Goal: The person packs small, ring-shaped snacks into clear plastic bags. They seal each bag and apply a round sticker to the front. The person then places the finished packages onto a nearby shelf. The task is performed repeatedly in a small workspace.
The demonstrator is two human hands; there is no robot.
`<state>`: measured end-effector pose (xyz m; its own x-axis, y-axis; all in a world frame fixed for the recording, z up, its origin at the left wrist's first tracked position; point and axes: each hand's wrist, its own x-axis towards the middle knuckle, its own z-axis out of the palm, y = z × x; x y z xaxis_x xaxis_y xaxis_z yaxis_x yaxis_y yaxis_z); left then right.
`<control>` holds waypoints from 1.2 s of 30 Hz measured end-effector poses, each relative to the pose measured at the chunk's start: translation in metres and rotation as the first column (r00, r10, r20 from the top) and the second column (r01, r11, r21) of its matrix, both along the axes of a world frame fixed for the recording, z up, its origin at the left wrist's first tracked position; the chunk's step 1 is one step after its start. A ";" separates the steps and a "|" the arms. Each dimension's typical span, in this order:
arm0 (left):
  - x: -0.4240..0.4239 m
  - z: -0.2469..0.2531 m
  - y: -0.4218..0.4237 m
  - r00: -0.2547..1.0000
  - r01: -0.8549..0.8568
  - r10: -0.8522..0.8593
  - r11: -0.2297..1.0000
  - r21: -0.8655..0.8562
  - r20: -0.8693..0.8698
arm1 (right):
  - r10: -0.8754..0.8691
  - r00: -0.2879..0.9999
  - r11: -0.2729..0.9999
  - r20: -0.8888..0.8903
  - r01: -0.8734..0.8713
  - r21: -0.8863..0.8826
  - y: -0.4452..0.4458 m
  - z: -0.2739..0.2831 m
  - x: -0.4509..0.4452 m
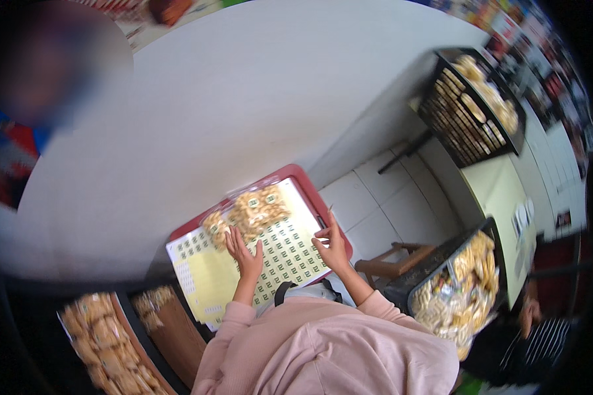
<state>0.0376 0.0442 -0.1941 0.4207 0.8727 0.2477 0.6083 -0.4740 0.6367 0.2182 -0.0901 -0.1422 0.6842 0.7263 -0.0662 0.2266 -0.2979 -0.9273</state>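
A sheet of round printed stickers lies across a small red table in front of me. Clear plastic bags of snacks rest on the sheet's far part, with round stickers on them. My left hand is spread at the near edge of the bags, its fingertips touching or just over a smaller bag. Over the sheet's right edge is my right hand, index finger extended, with a small thin thing at the fingertip, too small to tell; whether it is held is unclear.
Bagged snacks fill a black basket at the upper right and a black crate at right. A wooden stool stands beside the crate. More bags lie at lower left. Another person's hand shows at far right.
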 end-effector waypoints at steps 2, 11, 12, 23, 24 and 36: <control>0.006 0.006 -0.003 0.986 0.147 -0.160 0.972 -0.180 -0.056 | -0.046 0.999 0.999 0.018 0.046 -0.004 -0.016 0.020 -0.001; 0.088 0.005 -0.056 0.751 0.660 -0.660 0.751 -0.032 0.004 | -0.246 0.869 0.969 0.430 0.217 0.115 -0.141 0.137 0.054; 0.103 0.000 -0.062 0.729 0.684 -0.684 0.728 -0.058 0.009 | -0.295 0.825 0.955 0.482 0.262 0.136 -0.157 0.154 0.073; 0.193 -0.032 -0.113 0.362 0.799 -0.735 0.561 -0.215 -0.573 | -0.605 0.557 0.795 0.568 0.453 0.403 -0.233 0.278 0.418; 0.196 -0.029 -0.114 0.378 0.780 -0.727 0.583 -0.225 -0.573 | -0.633 0.571 0.773 0.523 0.503 0.387 -0.232 0.279 0.450; 0.218 0.027 -0.091 0.744 0.603 -0.653 0.749 -0.276 -0.146 | -0.090 0.678 0.666 0.730 0.586 -0.462 -0.203 0.255 0.598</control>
